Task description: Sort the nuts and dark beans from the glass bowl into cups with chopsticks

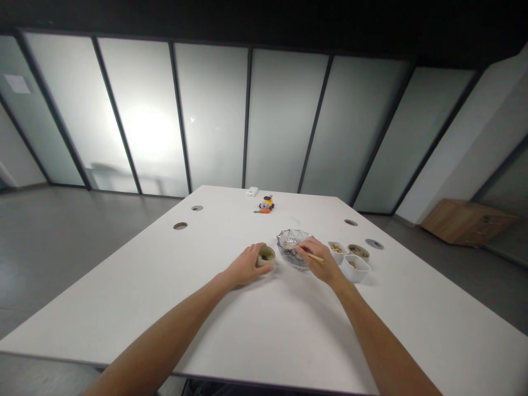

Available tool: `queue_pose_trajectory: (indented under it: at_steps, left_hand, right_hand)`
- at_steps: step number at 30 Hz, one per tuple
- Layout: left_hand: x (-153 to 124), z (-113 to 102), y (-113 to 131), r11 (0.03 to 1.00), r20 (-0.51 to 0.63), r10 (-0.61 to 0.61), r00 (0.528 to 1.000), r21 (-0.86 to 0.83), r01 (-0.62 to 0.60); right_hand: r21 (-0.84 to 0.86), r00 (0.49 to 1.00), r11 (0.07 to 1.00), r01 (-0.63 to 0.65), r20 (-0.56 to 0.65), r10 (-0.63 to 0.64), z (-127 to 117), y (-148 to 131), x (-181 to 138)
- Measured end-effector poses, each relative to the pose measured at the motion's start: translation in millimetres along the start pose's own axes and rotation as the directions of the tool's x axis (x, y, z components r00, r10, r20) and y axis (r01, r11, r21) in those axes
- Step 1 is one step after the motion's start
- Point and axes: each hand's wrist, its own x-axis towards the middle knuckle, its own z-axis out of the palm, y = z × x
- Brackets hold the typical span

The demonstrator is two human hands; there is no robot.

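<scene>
Head view: left hand (246,268) curls round small tan cup (266,256), apparently steadying it just beside glass bowl (292,246); right hand (320,263) pinches thin wooden stick (314,257), tip over bowl, 3 small dishes (355,268) near.

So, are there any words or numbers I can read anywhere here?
No text here can be read.
Paper on the glass wall: too blurred.
White box and toy: too small to tell.
Cup in the left hand: no label shows.
</scene>
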Motion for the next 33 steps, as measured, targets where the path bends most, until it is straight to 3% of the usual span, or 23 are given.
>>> queue_pose_trajectory:
  at_steps: [33]
  left_hand:
    - [-0.9, -1.7, 2.1, 1.000, 0.011, -0.015, 1.000, -0.009, 0.015]
  right_hand:
    - [-0.014, 0.995, 0.998, 0.053, 0.088, -0.052, 6.0, 5.5, -0.1]
